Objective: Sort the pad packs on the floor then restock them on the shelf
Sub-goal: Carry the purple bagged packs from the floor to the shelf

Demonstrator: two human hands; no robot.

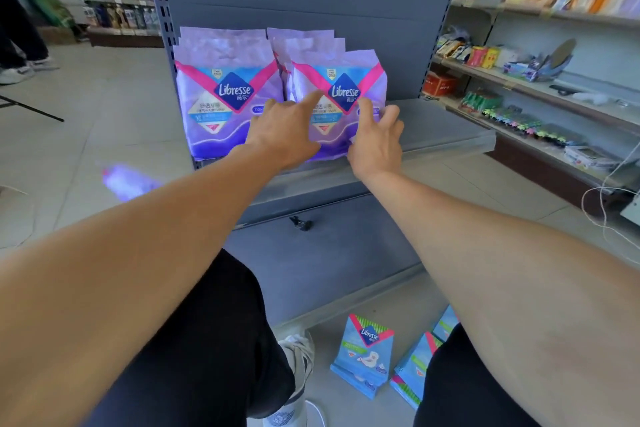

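Two rows of purple Libresse pad packs stand upright on the grey shelf [446,135]: a left row [221,94] and a right row [346,80]. My left hand [284,128] reaches out with straight fingers and touches the front of the right row's first pack. My right hand [377,139] has spread fingers against that pack's lower right side. Blue Libresse packs [363,354] lie on the floor between my knees, with more blue packs [415,364] to their right. A blurred purple pack [128,180] lies on the floor at the left.
A lower grey shelf board [329,246] carries a small dark clip [301,222]. Stocked shelves run along the right wall [540,90] and at the back left [117,0]. A person's legs and shoes [20,59] stand at the far left. White cable [602,208] trails at right.
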